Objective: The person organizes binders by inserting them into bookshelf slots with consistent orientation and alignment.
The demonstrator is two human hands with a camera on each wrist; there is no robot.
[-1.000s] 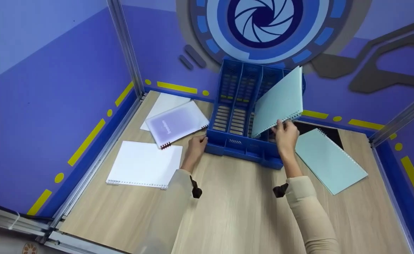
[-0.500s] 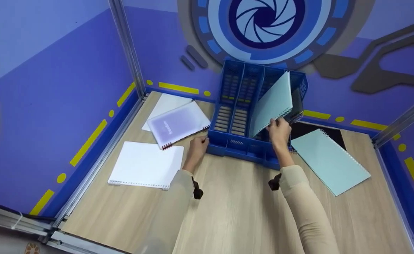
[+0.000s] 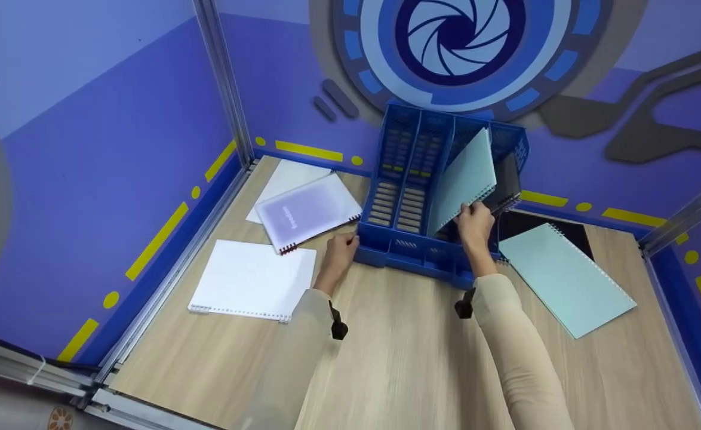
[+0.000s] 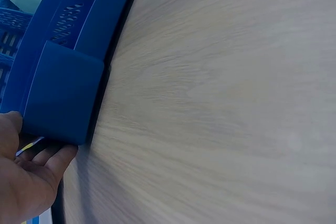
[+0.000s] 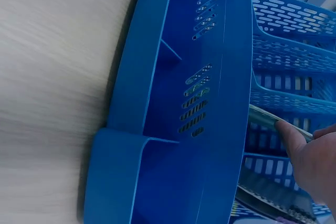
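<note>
A light green spiral notebook [image 3: 465,176] stands tilted in the third compartment from the left of a blue desktop file rack [image 3: 380,254]. My right hand [image 3: 476,226] pinches its coil-bound edge; in the right wrist view, thumb and fingers hold the notebook [image 5: 262,115] inside the slot. At the rack's front left corner is my left hand [image 3: 338,255]. The left wrist view has its thumb and fingers gripping that corner of the rack [image 4: 65,93]. A dark spiral notebook [image 3: 509,182] leans in the rightmost compartment.
Another light green notebook [image 3: 571,280] lies right of the rack, over a flat black item [image 3: 574,233]. On the left lie a purple notebook [image 3: 309,209], a white spiral notebook [image 3: 255,278] and a white sheet-like item [image 3: 291,176]. Printed walls enclose the table.
My right hand has moved left and lowered the light green notebook deeper into the rack. The dark notebook behind it has come into view. My left hand stays at the rack's corner.
</note>
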